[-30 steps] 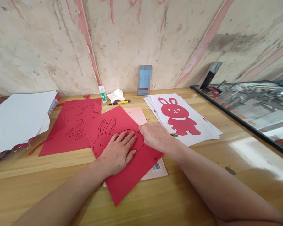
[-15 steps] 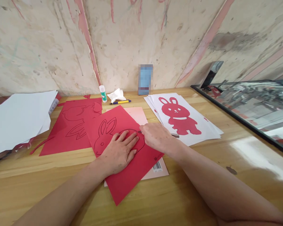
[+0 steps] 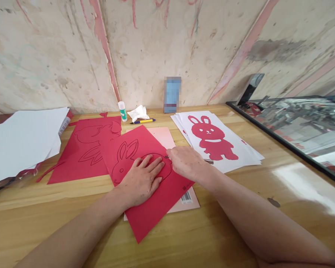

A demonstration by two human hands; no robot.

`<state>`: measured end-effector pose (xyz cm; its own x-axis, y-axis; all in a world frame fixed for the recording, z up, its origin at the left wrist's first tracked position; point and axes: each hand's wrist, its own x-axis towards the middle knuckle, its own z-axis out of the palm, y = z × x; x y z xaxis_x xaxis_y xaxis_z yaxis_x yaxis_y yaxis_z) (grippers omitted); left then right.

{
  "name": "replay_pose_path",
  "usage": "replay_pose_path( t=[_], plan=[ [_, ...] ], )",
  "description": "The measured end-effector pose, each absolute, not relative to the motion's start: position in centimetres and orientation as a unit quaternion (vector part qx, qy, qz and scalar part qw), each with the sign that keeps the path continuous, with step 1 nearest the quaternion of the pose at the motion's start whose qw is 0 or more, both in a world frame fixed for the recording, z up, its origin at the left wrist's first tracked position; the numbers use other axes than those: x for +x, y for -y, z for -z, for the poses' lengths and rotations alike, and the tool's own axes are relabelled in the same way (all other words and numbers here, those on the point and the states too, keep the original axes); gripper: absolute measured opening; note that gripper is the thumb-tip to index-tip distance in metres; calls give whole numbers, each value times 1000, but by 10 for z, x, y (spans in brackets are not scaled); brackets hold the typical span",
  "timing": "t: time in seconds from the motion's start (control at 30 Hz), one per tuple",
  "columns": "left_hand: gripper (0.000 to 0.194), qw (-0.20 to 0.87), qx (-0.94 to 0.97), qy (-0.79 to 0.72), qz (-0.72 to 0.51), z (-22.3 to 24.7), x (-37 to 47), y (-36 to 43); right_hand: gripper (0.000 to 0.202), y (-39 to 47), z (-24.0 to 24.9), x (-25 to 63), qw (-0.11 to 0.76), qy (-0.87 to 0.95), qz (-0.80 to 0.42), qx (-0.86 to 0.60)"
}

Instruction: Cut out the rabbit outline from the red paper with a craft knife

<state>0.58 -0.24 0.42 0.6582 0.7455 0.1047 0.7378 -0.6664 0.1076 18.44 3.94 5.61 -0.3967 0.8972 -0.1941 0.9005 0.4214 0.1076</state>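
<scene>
My left hand (image 3: pixel 143 180) lies flat on a red sheet of paper (image 3: pixel 141 219), fingers spread over a black-outlined rabbit drawing. My right hand (image 3: pixel 187 162) is closed around a slim metal craft knife (image 3: pixel 209 161). The knife's end sticks out behind the hand, and its tip meets the rabbit's outline just right of my left fingertips. Most of the knife is hidden in my fist. Under the sheet lies a pale pink pad (image 3: pixel 194 203) with a barcode, showing at the top and lower right.
Another red sheet with outlines (image 3: pixel 72 163) lies left, beside a white paper stack (image 3: pixel 19 141). A glue stick (image 3: pixel 123 111), crumpled tissue (image 3: pixel 139 112) and pen (image 3: pixel 143 121) stand behind. White sheets bearing a red rabbit cutout (image 3: pixel 212 134) lie right, near a black-edged glass panel (image 3: pixel 293 156).
My right hand with the craft knife has shifted very slightly to the right at the outline. My left hand stays in place on the sheet.
</scene>
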Motion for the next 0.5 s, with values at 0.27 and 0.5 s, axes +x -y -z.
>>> replay_pose_path(
  t=[0.27, 0.5],
  plan=[
    [49, 28, 910, -408, -64, -5, 6, 3, 21, -39, -58, 185, 114, -834, 10, 539],
    [49, 27, 910, -406, -75, -3, 5, 3, 21, -39, -56, 186, 119, -831, 23, 542]
  ],
)
